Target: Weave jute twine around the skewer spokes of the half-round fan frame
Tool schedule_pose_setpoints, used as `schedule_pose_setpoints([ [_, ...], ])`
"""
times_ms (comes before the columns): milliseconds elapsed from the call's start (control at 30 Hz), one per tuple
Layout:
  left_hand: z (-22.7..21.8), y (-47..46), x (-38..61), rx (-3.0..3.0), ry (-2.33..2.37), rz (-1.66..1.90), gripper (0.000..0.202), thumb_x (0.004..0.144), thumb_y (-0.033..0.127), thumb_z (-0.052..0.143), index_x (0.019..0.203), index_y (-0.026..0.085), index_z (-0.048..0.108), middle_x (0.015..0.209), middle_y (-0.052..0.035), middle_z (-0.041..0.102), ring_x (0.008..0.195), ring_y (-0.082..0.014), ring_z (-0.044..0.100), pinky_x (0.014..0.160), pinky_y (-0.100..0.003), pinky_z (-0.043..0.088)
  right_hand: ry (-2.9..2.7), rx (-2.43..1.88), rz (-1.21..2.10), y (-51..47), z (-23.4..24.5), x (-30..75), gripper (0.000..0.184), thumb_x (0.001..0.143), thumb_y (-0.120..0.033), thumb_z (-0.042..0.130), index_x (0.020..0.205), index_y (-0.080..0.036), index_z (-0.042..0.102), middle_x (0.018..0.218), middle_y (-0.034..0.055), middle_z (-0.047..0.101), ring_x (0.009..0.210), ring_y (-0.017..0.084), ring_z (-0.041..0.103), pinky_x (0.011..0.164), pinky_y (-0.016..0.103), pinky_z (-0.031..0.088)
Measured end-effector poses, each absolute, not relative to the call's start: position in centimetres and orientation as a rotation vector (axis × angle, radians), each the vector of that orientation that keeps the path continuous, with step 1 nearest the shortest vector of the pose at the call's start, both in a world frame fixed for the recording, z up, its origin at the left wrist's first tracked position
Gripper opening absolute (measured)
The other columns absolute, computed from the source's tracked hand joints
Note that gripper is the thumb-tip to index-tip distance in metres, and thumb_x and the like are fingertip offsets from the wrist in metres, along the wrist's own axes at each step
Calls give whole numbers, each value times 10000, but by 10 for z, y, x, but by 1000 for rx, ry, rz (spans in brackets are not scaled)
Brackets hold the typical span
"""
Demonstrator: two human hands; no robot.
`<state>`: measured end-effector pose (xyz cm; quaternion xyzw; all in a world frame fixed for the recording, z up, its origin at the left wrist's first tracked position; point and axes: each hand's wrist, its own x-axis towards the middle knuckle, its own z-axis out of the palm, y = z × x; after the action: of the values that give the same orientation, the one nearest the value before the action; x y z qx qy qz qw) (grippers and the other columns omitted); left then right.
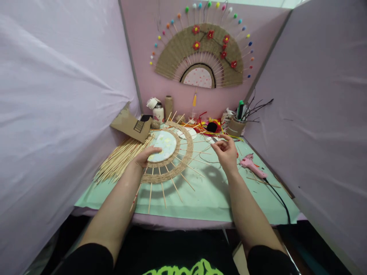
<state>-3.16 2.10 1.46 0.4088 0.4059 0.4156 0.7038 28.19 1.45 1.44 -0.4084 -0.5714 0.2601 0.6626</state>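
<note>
My left hand (147,156) grips a half-round fan frame (187,147) with its thumb on the pale patterned half-disc and its other fingers hidden underneath. Thin wooden sticks fan out from the disc, with bands of brown twine woven across them. To the right of the frame, my right hand (226,152) is raised over the table with thumb and forefinger pinched together. Loose twine (205,154) loops between the frame and this hand, and a strand appears to be held in the pinch. The exact grip is too small to see clearly.
A bundle of sticks (123,162) and torn cardboard (133,126) lie left. A pink glue gun (254,167) with a black cord rests right. Behind are a jar (158,113), a can (236,126) with twigs, and colourful craft bits. A decorated fan (172,57) hangs on the back panel.
</note>
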Motion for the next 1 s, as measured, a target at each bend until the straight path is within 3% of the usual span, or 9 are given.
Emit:
schedule_pose_setpoints([
  [200, 14, 21, -32, 924, 921, 879, 414, 641, 141, 672, 1043, 55, 625, 762, -112, 718, 614, -169, 660, 559, -224, 512, -1336, -876, 436, 15, 14, 284, 350, 737, -287, 667, 1056, -226, 539, 720, -16, 575, 639, 128, 539, 593, 268, 437],
  [367, 12, 19, -29, 931, 858, 824, 441, 615, 151, 701, 1039, 53, 624, 788, -118, 720, 614, -167, 658, 549, -216, 503, -1449, -1006, 261, 15, 16, 296, 143, 750, -338, 661, 820, -214, 645, 770, 28, 623, 708, 168, 569, 678, 315, 461],
  [467, 9, 18, -27, 935, 799, 800, 471, 617, 171, 709, 1063, 52, 617, 817, -132, 720, 644, -179, 667, 569, -226, 504, -1508, -1075, 200, 14, 17, 302, 154, 757, -371, 652, 764, -217, 661, 754, 43, 638, 728, 192, 576, 702, 334, 460],
  [733, 2, 20, -26, 941, 728, 791, 558, 644, 223, 715, 1151, 40, 571, 850, -149, 716, 658, -185, 672, 592, -234, 502, -1541, -1086, 210, 17, 17, 306, 177, 797, -368, 589, 833, -219, 677, 816, 57, 660, 783, 205, 597, 749, 346, 452],
  [1000, -5, 16, -15, 933, 697, 674, 597, 589, 236, 775, 1121, 45, 584, 877, -171, 711, 654, -190, 672, 587, -237, 505, -1618, -1104, 279, 17, 13, 301, 188, 811, -371, 567, 793, -214, 669, 766, 39, 646, 682, 173, 564, 663, 305, 429],
])
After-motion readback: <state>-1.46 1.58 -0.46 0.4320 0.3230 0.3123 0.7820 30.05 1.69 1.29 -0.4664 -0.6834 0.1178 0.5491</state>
